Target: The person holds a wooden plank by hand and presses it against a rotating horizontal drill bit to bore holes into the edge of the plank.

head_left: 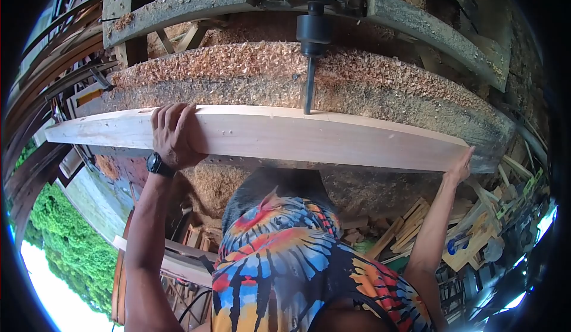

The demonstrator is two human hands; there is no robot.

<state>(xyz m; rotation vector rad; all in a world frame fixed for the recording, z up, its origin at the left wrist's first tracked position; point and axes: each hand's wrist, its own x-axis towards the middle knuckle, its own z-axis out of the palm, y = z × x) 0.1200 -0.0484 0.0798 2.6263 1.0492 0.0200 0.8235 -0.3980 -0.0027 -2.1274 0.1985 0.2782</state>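
Observation:
A long pale wooden beam lies across the shavings-covered worktable. My left hand, with a black watch at its wrist, grips the beam left of its middle, fingers over the top edge and thumb on the front face. At the beam's right end, my right hand is closed round the corner; part of its fingers is hidden. A drill bit in a dark chuck points down between my hands, its tip at the beam's top edge.
Wood shavings are heaped behind the beam. A wooden fence runs along the back, with another section right of the chuck. Wood offcuts lie below at the right. Long dark strips are stacked at the far left.

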